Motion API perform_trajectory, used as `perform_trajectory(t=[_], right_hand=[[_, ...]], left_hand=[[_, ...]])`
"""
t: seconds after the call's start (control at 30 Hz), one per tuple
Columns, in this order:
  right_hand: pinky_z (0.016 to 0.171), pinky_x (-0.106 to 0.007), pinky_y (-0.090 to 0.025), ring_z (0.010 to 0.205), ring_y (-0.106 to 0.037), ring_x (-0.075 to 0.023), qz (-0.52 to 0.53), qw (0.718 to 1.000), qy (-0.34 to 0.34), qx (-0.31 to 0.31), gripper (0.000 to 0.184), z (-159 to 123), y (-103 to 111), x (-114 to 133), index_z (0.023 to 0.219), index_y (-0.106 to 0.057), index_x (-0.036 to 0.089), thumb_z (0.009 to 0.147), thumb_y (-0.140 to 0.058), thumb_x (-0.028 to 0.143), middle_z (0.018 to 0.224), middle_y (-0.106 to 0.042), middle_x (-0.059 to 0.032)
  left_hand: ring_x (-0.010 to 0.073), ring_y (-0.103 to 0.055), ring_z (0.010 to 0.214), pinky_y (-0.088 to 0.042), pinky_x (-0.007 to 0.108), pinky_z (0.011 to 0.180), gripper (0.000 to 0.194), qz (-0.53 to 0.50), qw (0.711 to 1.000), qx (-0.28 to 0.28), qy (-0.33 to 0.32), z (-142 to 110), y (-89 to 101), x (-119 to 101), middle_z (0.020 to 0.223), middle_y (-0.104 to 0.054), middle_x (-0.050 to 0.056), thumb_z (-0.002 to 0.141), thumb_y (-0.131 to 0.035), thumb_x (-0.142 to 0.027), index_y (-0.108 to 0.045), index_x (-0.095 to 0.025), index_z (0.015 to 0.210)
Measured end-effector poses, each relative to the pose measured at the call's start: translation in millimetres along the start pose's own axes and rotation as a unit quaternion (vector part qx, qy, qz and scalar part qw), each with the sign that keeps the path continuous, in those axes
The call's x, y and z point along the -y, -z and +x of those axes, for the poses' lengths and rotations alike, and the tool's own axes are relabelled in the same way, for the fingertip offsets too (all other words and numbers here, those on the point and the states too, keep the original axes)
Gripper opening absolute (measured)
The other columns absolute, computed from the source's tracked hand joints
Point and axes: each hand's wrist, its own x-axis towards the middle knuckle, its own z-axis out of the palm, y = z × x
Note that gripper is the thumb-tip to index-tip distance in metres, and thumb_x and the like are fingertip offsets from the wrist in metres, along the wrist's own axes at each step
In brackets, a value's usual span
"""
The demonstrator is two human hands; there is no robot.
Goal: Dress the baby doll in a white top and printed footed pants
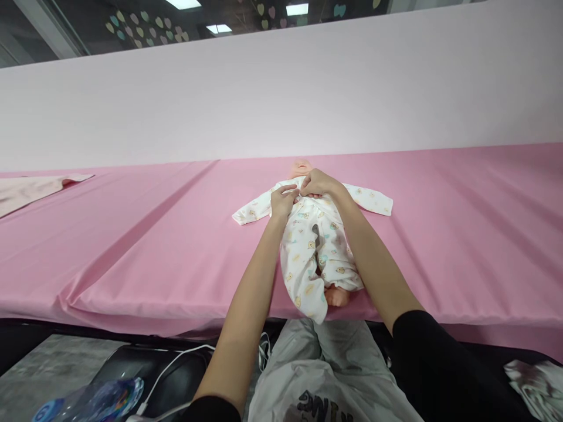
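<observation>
A baby doll [301, 167] lies on its back, dressed in a white baby romper [301, 252] with small coloured prints. Both romper sleeves spread out sideways. One bare doll foot [337, 296] shows at a leg's end; the other leg end covers its foot. At the chest, my left hand [284, 202] pinches the front of the romper with bent fingers. Just beside it, my right hand [318, 183] has its fingers closed on the same cloth near the neckline. My fingers hide the exact spot of fabric between them.
A pink sheet [153, 252] with folds covers the table, against a white wall [272, 99]. A pale cloth [35, 190] lies at far left. Below the front edge are a plastic bottle [97, 401], a white cable [176, 357] and a crumpled cloth [539, 387].
</observation>
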Motion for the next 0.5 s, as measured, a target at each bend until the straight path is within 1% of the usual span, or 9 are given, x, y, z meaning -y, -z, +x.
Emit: perform_trajectory(t=[0.17, 0.33, 0.4, 0.5], right_hand=[[0.038, -0.021, -0.033, 0.041, -0.043, -0.0101, -0.012, 1.0, -0.007, -0.021, 0.01, -1, -3, 4, 0.053, -0.054, 0.015, 0.059, -0.058, 0.008, 0.043, -0.048, 0.001], [0.037, -0.022, -0.029, 0.038, -0.038, -0.0093, -0.055, 0.996, -0.004, -0.077, 0.017, 4, -8, 4, 0.046, -0.048, 0.017, 0.057, -0.06, 0.013, 0.039, -0.042, 0.002], [0.035, -0.022, -0.028, 0.037, -0.037, -0.0089, -0.046, 0.995, -0.015, -0.089, 0.018, 8, -9, 2, 0.044, -0.047, 0.017, 0.056, -0.06, 0.014, 0.037, -0.04, 0.0026], [0.033, -0.021, -0.028, 0.034, -0.035, -0.008, -0.004, 0.995, -0.032, -0.091, 0.021, 12, -10, -4, 0.043, -0.046, 0.018, 0.057, -0.06, 0.016, 0.034, -0.038, 0.0033]], left_hand=[[0.0061, -0.047, 0.044, -0.039, 0.02, 0.049, 0.022, -0.012, 1.0, -0.014, 0.006, 0, 0.2, -1, 0.052, -0.057, -0.004, 0.063, -0.068, -0.014, -0.066, -0.014, 0.084], [0.0069, -0.044, 0.043, -0.036, 0.02, 0.048, 0.02, -0.01, 1.0, -0.028, 0.007, 1, 0.1, 0, 0.045, -0.052, -0.006, 0.06, -0.07, -0.015, -0.065, -0.015, 0.079], [0.0068, -0.043, 0.042, -0.036, 0.02, 0.047, 0.02, -0.012, 0.999, -0.032, 0.006, 0, -0.2, -1, 0.045, -0.051, -0.006, 0.059, -0.07, -0.014, -0.064, -0.015, 0.078], [0.0063, -0.042, 0.041, -0.034, 0.019, 0.045, 0.019, -0.014, 0.999, -0.035, 0.003, 0, -0.8, -1, 0.045, -0.052, -0.006, 0.059, -0.07, -0.014, -0.063, -0.015, 0.076]])
